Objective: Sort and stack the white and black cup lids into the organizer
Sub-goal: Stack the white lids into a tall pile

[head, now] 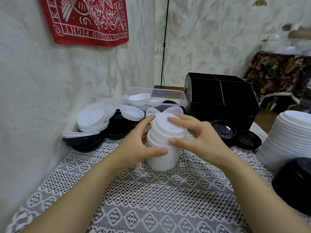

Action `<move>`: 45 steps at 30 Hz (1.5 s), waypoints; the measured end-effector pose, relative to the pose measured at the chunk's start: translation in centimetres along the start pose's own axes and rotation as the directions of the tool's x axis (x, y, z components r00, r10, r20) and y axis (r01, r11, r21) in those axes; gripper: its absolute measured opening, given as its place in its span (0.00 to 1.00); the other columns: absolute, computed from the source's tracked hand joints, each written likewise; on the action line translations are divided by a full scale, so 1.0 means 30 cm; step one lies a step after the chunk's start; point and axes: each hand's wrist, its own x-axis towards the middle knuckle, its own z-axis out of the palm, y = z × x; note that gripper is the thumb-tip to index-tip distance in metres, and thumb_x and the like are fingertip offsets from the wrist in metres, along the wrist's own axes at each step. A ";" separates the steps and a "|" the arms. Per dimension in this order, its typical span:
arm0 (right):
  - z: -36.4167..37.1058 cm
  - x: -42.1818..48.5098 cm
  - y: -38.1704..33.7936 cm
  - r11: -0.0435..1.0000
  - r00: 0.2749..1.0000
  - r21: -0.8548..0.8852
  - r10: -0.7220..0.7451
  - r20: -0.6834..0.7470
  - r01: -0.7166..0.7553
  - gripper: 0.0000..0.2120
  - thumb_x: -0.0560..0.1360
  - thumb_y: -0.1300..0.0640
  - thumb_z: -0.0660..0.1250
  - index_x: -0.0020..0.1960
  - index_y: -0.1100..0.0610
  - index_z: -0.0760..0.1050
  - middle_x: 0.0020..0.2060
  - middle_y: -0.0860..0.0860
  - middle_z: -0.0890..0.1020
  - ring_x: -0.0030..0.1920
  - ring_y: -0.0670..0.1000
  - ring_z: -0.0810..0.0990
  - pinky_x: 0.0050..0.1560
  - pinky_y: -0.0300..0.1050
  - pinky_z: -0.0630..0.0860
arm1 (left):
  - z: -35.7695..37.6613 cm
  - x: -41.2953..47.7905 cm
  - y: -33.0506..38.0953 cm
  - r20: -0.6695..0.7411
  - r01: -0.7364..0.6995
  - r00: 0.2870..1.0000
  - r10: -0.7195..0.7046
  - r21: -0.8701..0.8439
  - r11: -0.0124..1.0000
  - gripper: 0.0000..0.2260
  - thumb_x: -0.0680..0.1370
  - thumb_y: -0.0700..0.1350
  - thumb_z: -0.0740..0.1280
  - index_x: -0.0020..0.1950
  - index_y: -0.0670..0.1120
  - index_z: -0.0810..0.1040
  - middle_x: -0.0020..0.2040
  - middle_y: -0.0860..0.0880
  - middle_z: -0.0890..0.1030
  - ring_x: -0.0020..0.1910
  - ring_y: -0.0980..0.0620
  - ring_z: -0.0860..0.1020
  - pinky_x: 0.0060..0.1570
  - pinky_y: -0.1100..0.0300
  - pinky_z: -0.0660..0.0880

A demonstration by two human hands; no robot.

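Between your two hands a stack of white lids (161,158) appears to rest on the lace cloth (151,199), leaning slightly. Your left hand (136,145) curls around the stack's side with the thumb across the front, which I judge keeps the column from fanning out. Your right hand (193,133) covers the top lid, fingers over its face and thumb pinching the rim, likely to seat it square on those below.

Beyond your right hand stands the black organizer (222,98), its compartments too dark to tell what they hold. Loose black lids (247,139) lie just in front of it. Beyond your left hand a mixed heap (94,118) of white and black lids leans against the wall, unsorted. Behind the stack is a clear tub (183,100) holding a few more. Far right of your right hand rises a taller white pile (289,138), with a black pile (294,180) nearer you.

Above your left hand hangs a red cloth (87,19). Its lettering is upside down, and "THE GOOD FIGHT" can be read.
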 end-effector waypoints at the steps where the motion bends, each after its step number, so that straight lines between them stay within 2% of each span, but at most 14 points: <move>1: 0.010 0.000 0.002 0.999 1.000 -0.042 0.009 0.020 -0.008 0.26 0.61 0.43 0.74 0.58 0.38 0.76 0.67 0.43 0.73 0.68 0.36 0.69 0.73 0.44 0.63 | 0.000 -0.001 0.002 -0.003 0.006 1.000 -0.006 0.001 1.000 0.52 0.56 0.54 0.82 0.75 0.55 0.60 0.68 0.57 0.73 0.66 0.60 0.72 0.68 0.52 0.68; 5: 0.027 0.000 0.002 0.995 0.998 -0.084 0.048 0.039 -0.045 0.24 0.61 0.41 0.74 0.57 0.35 0.75 0.67 0.44 0.73 0.68 0.37 0.68 0.73 0.46 0.63 | -0.002 0.001 0.002 -0.020 0.028 0.999 -0.028 0.014 1.000 0.49 0.57 0.51 0.81 0.73 0.59 0.60 0.65 0.59 0.75 0.63 0.62 0.74 0.66 0.56 0.70; 9: 0.029 -0.001 0.000 0.994 0.996 -0.104 0.038 0.081 -0.029 0.21 0.66 0.48 0.76 0.57 0.35 0.76 0.67 0.45 0.72 0.69 0.38 0.67 0.73 0.46 0.62 | -0.005 0.003 0.001 -0.029 0.033 0.999 -0.032 0.014 0.999 0.50 0.56 0.51 0.81 0.72 0.59 0.60 0.62 0.60 0.77 0.62 0.62 0.75 0.65 0.57 0.71; 12: 0.031 -0.002 0.002 0.993 0.995 -0.115 0.043 0.089 -0.033 0.23 0.64 0.44 0.74 0.58 0.38 0.76 0.67 0.44 0.73 0.68 0.37 0.68 0.72 0.44 0.63 | -0.007 -0.001 0.006 -0.005 0.025 1.000 -0.025 0.005 1.000 0.47 0.56 0.51 0.80 0.70 0.61 0.60 0.66 0.56 0.75 0.64 0.60 0.74 0.67 0.56 0.70; 16: 0.033 0.000 0.006 0.987 0.996 -0.160 0.037 0.086 -0.022 0.28 0.61 0.40 0.73 0.61 0.42 0.77 0.64 0.40 0.74 0.64 0.36 0.70 0.68 0.38 0.67 | 0.000 -0.009 0.018 -0.009 -0.015 1.000 0.014 -0.045 0.999 0.35 0.67 0.49 0.75 0.71 0.51 0.67 0.68 0.54 0.73 0.64 0.59 0.74 0.63 0.61 0.72; 18: 0.031 0.001 0.006 0.986 0.994 -0.165 0.050 0.100 -0.033 0.29 0.60 0.40 0.73 0.61 0.42 0.77 0.63 0.38 0.73 0.64 0.35 0.70 0.66 0.34 0.66 | -0.005 -0.009 0.015 -0.023 -0.018 1.000 0.017 -0.030 0.999 0.31 0.68 0.48 0.73 0.70 0.48 0.70 0.66 0.52 0.76 0.63 0.57 0.76 0.63 0.58 0.73; 25: 0.031 0.002 0.007 0.983 0.992 -0.177 0.066 0.107 -0.047 0.31 0.58 0.39 0.73 0.61 0.43 0.78 0.60 0.33 0.71 0.63 0.31 0.69 0.60 0.23 0.63 | -0.003 -0.003 0.001 -0.014 -0.008 1.000 0.010 0.081 0.997 0.31 0.62 0.60 0.73 0.64 0.61 0.72 0.64 0.58 0.75 0.61 0.62 0.75 0.58 0.63 0.74; 30: 0.023 0.002 0.015 0.998 0.994 -0.063 0.004 0.106 0.003 0.24 0.66 0.41 0.71 0.61 0.42 0.76 0.60 0.36 0.75 0.62 0.33 0.72 0.61 0.27 0.68 | 0.011 -0.009 -0.001 -0.017 -0.014 1.000 0.014 -0.006 1.000 0.27 0.67 0.49 0.74 0.64 0.58 0.69 0.61 0.59 0.76 0.58 0.66 0.76 0.51 0.70 0.73; 32: 0.015 0.023 0.037 1.000 0.997 0.004 -0.025 -0.076 0.025 0.18 0.72 0.42 0.67 0.61 0.41 0.75 0.59 0.40 0.79 0.59 0.38 0.76 0.61 0.35 0.71 | 0.010 -0.007 -0.004 -0.023 -0.008 1.000 0.008 -0.030 1.000 0.28 0.66 0.48 0.73 0.64 0.56 0.69 0.61 0.58 0.76 0.57 0.66 0.76 0.51 0.71 0.73; 34: 0.001 0.067 0.061 0.979 0.965 -0.204 -0.074 -0.250 0.023 0.14 0.77 0.49 0.66 0.62 0.46 0.77 0.56 0.42 0.80 0.58 0.42 0.76 0.60 0.39 0.71 | 0.005 -0.004 -0.008 -0.027 -0.007 1.000 0.006 -0.041 0.999 0.28 0.66 0.47 0.74 0.64 0.55 0.70 0.61 0.57 0.77 0.57 0.66 0.76 0.51 0.71 0.72; 35: -0.008 0.094 0.065 0.938 0.961 -0.346 -0.104 -0.256 0.010 0.13 0.78 0.52 0.66 0.62 0.50 0.78 0.56 0.43 0.81 0.59 0.44 0.76 0.61 0.42 0.70 | 0.002 -0.003 -0.010 -0.028 -0.005 1.000 0.004 -0.046 0.999 0.28 0.65 0.48 0.75 0.63 0.54 0.71 0.60 0.57 0.77 0.57 0.65 0.76 0.51 0.71 0.73; 39: -0.025 0.188 0.074 0.618 0.993 -0.778 -0.102 0.059 0.110 0.15 0.77 0.47 0.65 0.61 0.49 0.79 0.60 0.44 0.80 0.65 0.51 0.72 0.70 0.51 0.56 | 0.000 -0.005 -0.014 -0.020 0.001 1.000 -0.002 -0.060 0.998 0.28 0.64 0.50 0.76 0.62 0.55 0.72 0.59 0.57 0.79 0.58 0.64 0.77 0.52 0.70 0.73; 42: -0.014 0.209 0.058 0.463 0.985 -0.870 -0.080 0.153 0.172 0.12 0.79 0.51 0.60 0.57 0.47 0.81 0.59 0.40 0.79 0.65 0.49 0.69 0.71 0.50 0.42 | 0.000 -0.005 -0.015 -0.023 -0.009 1.000 0.007 -0.066 0.998 0.31 0.63 0.52 0.76 0.64 0.53 0.71 0.60 0.56 0.78 0.58 0.63 0.77 0.52 0.69 0.73; 45: -0.014 0.214 0.053 0.522 0.987 -0.838 -0.107 0.120 0.159 0.11 0.78 0.53 0.61 0.50 0.49 0.83 0.53 0.42 0.82 0.59 0.50 0.73 0.69 0.45 0.48 | -0.002 -0.003 -0.018 -0.013 -0.015 1.000 0.014 -0.059 0.998 0.33 0.62 0.55 0.75 0.65 0.52 0.71 0.61 0.56 0.79 0.60 0.61 0.76 0.54 0.67 0.73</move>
